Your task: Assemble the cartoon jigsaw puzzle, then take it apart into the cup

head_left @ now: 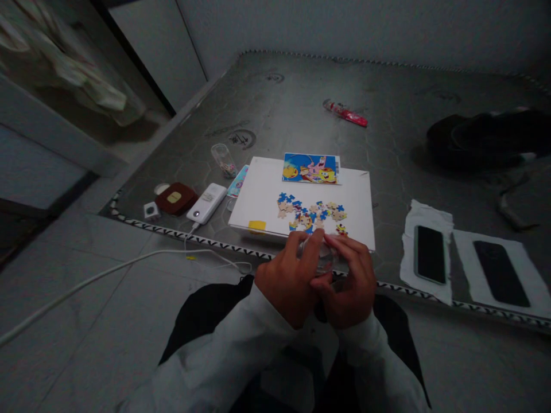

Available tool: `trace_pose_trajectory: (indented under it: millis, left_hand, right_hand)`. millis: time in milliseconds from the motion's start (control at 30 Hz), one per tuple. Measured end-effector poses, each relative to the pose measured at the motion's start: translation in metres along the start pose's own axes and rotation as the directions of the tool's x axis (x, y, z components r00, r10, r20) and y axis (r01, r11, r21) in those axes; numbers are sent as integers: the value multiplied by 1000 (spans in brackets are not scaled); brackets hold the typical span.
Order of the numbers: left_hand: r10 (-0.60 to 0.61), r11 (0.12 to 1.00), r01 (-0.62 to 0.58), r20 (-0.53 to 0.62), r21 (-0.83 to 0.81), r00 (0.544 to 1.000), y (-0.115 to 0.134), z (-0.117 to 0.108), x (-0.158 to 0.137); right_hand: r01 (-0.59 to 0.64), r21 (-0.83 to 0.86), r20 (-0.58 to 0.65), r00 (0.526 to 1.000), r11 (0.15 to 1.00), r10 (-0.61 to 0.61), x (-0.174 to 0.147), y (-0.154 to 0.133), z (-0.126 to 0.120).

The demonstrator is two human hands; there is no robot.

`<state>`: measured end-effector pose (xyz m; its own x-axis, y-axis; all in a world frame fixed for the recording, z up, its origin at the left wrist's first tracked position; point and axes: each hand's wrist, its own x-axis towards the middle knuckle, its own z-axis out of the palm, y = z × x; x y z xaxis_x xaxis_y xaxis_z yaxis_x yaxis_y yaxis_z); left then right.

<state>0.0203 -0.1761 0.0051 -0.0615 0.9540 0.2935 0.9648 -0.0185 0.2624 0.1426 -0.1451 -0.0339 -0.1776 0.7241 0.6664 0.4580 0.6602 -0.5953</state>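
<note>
My left hand (295, 278) and my right hand (348, 281) are both closed around a small clear plastic container (325, 259), held over the near edge of a white board (262, 192). My fingers hide much of it, and I cannot tell what, if anything, is inside. Just beyond my fingertips, a heap of loose jigsaw pieces (312, 213) in blue, tan and yellow lies on the board. Behind the pieces, at the board's far edge, rests a cartoon picture card (310, 168) with a blue background.
To the left are a clear tub (224, 160) with small bits inside, a white power bank (207, 203) with a cable, and a brown case (175, 198). Two phones (429, 254) lie on white paper at right. A red packet (345, 113) lies farther back.
</note>
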Motion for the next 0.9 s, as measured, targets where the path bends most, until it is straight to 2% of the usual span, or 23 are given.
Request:
trace_pose_trajectory:
  millis: [533,900]
  left_hand:
    - [-8,1000,7,72,15,997,0,1,0]
    - [-15,1000,13,77,19,997,0,3,-1]
  right_hand:
    - [-17,38,40,999,999,16,1,2,-1]
    - [-18,29,55,998,999,17,0,3,-1]
